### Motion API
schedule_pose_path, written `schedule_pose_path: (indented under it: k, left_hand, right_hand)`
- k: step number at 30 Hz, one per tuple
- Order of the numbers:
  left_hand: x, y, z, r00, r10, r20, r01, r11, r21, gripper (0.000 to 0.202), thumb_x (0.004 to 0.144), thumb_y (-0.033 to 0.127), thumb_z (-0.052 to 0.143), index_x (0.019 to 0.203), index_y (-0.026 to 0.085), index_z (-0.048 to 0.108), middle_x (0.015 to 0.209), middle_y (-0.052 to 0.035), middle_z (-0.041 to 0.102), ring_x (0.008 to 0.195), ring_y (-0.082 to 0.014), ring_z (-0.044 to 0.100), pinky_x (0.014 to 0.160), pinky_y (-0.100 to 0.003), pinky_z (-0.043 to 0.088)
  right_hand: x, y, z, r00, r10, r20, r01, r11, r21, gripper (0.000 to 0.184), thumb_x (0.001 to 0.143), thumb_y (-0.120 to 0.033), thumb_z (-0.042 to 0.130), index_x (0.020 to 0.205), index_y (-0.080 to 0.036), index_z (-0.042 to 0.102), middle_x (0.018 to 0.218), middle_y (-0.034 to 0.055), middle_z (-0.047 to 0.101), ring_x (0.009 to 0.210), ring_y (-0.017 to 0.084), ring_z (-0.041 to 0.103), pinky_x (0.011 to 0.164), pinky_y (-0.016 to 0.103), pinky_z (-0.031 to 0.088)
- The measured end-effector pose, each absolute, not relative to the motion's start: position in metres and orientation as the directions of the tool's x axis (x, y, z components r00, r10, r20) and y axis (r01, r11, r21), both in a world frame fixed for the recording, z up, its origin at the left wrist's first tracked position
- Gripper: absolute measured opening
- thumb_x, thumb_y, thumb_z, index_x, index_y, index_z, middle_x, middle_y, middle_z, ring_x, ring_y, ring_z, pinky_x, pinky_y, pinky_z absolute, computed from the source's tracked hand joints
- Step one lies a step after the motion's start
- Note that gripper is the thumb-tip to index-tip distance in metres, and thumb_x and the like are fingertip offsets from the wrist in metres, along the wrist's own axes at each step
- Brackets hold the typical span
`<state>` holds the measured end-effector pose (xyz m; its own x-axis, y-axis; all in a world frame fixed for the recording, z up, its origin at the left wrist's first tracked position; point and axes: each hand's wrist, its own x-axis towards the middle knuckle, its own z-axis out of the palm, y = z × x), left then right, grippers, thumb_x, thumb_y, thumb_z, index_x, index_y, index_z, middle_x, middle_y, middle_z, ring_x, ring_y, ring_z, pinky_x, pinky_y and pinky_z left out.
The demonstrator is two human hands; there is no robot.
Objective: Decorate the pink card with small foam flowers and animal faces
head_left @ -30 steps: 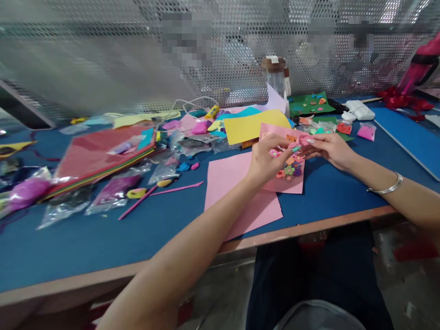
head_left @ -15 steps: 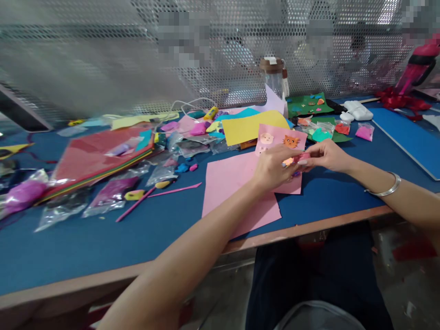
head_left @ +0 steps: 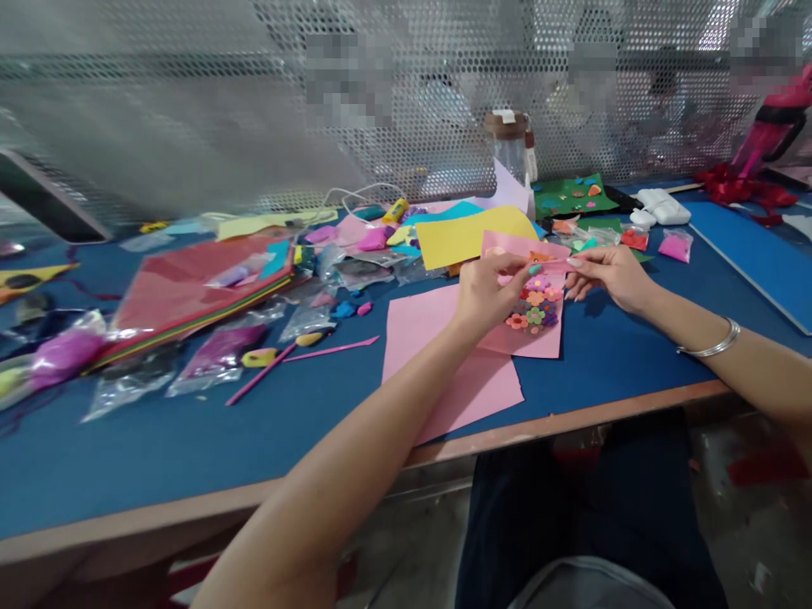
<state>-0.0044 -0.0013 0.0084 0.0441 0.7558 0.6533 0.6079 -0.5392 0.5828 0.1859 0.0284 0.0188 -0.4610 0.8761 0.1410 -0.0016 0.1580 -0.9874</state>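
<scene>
Between my hands hangs a small clear packet of colourful flower shapes (head_left: 534, 309), its top edge stretched sideways. My left hand (head_left: 491, 292) is closed in a pinch on the packet's left top corner. At the opposite corner, thumb and finger of my right hand (head_left: 612, 272) pinch the edge, the other fingers curled loosely. Behind the packet lies a pink card (head_left: 549, 345) with an orange cat face (head_left: 541, 256), partly hidden by the packet and my left hand. A larger pink sheet (head_left: 453, 389) lies under my left forearm.
Yellow paper (head_left: 473, 237) lies behind the card. To the left are a stack of coloured sheets (head_left: 183, 288), bags of purple clay (head_left: 219, 355) and pink modelling tools (head_left: 333, 348). A lidded bottle (head_left: 507, 144) stands at the back; a blue board (head_left: 754, 258) lies right.
The packet, earlier bunched between my hands, now hangs spread with its flowers showing. My hands have moved slightly apart, the right one shifting right. The view has shifted slightly.
</scene>
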Motion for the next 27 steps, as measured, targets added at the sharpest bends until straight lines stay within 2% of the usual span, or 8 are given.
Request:
schedule_pose_path:
  k: [4, 8, 10, 14, 17, 22, 24, 27]
  left_hand:
    - [-0.008, 0.004, 0.007, -0.049, 0.768, 0.639, 0.555, -0.511, 0.657, 0.021, 0.07, 0.034, 0.062, 0.077, 0.015, 0.067, 0.075, -0.0055, 0.066, 0.063, -0.0118, 0.056, 0.057, -0.021, 0.044]
    - [-0.001, -0.003, 0.005, -0.006, 0.778, 0.628, 0.467, -0.553, 0.69, 0.034, 0.067, 0.031, 0.066, 0.097, 0.015, 0.061, 0.067, -0.0011, 0.063, 0.052, -0.0072, 0.05, 0.051, -0.018, 0.042]
    - [0.003, -0.007, 0.004, 0.075, 0.749, 0.658, 0.455, -0.613, 0.646, 0.036, 0.068, 0.03, 0.065, 0.1, 0.016, 0.059, 0.066, 0.0, 0.061, 0.053, -0.007, 0.05, 0.052, -0.018, 0.043]
    - [0.005, -0.009, 0.003, 0.177, 0.638, 0.75, 0.574, -0.685, 0.448, 0.037, 0.068, 0.037, 0.064, 0.098, 0.016, 0.06, 0.077, -0.0044, 0.058, 0.062, -0.0103, 0.052, 0.056, -0.022, 0.045]
    - [0.003, -0.007, 0.001, 0.301, 0.6, 0.741, 0.61, -0.718, 0.334, 0.04, 0.069, 0.039, 0.063, 0.1, 0.015, 0.06, 0.085, -0.0078, 0.059, 0.068, -0.0128, 0.055, 0.06, -0.024, 0.046]
    - [0.007, -0.008, -0.004, 0.421, 0.524, 0.74, 0.614, -0.765, 0.192, 0.024, 0.081, 0.032, 0.048, 0.084, 0.016, 0.066, 0.067, -0.0053, 0.063, 0.061, -0.0119, 0.057, 0.054, -0.021, 0.043]
    - [0.011, -0.011, -0.003, 0.42, 0.543, 0.727, 0.614, -0.76, 0.213, 0.024, 0.082, 0.03, 0.046, 0.081, 0.017, 0.066, 0.06, -0.0032, 0.063, 0.055, -0.0102, 0.056, 0.05, -0.019, 0.041]
    - [0.016, -0.015, 0.002, 0.369, 0.626, 0.686, 0.613, -0.719, 0.327, 0.022, 0.081, 0.026, 0.048, 0.076, 0.018, 0.067, 0.052, -0.0001, 0.062, 0.047, -0.0079, 0.054, 0.046, -0.017, 0.039]
  right_hand:
    - [0.188, 0.033, 0.018, -0.466, 0.884, 0.04, -0.071, 0.007, -0.997, 0.015, 0.072, -0.023, 0.061, 0.065, -0.009, 0.063, 0.068, 0.0094, 0.068, 0.059, 0.015, 0.064, 0.057, 0.024, 0.054]
    - [0.186, 0.028, 0.017, -0.562, 0.827, -0.004, -0.125, -0.09, -0.988, 0.015, 0.076, -0.025, 0.058, 0.081, -0.012, 0.064, 0.085, 0.0081, 0.068, 0.081, 0.018, 0.064, 0.076, 0.033, 0.052]
    - [0.184, 0.023, 0.016, -0.675, 0.737, -0.007, -0.04, -0.046, -0.998, 0.023, 0.074, -0.027, 0.061, 0.093, -0.014, 0.063, 0.095, 0.0061, 0.066, 0.09, 0.017, 0.061, 0.084, 0.034, 0.048]
    - [0.181, 0.017, 0.013, -0.767, 0.637, 0.082, 0.097, 0.241, -0.966, 0.041, 0.066, -0.025, 0.067, 0.104, -0.015, 0.06, 0.104, 0.0043, 0.063, 0.1, 0.017, 0.056, 0.09, 0.031, 0.042]
    - [0.181, 0.017, 0.013, -0.743, 0.659, 0.12, 0.126, 0.314, -0.941, 0.038, 0.066, -0.027, 0.067, 0.101, -0.015, 0.062, 0.1, 0.0037, 0.064, 0.096, 0.016, 0.057, 0.087, 0.028, 0.044]
    - [0.183, 0.016, 0.016, -0.706, 0.707, 0.052, 0.132, 0.202, -0.97, 0.026, 0.066, -0.033, 0.065, 0.083, -0.013, 0.068, 0.077, 0.0025, 0.068, 0.073, 0.013, 0.063, 0.069, 0.025, 0.053]
    - [0.183, 0.016, 0.019, -0.665, 0.745, 0.048, 0.132, 0.181, -0.975, 0.026, 0.065, -0.036, 0.065, 0.076, -0.013, 0.068, 0.07, 0.0026, 0.067, 0.067, 0.013, 0.064, 0.062, 0.024, 0.054]
    - [0.183, 0.016, 0.021, -0.607, 0.791, 0.078, 0.16, 0.218, -0.963, 0.024, 0.06, -0.036, 0.069, 0.068, -0.013, 0.067, 0.059, 0.0018, 0.066, 0.058, 0.013, 0.064, 0.054, 0.021, 0.054]
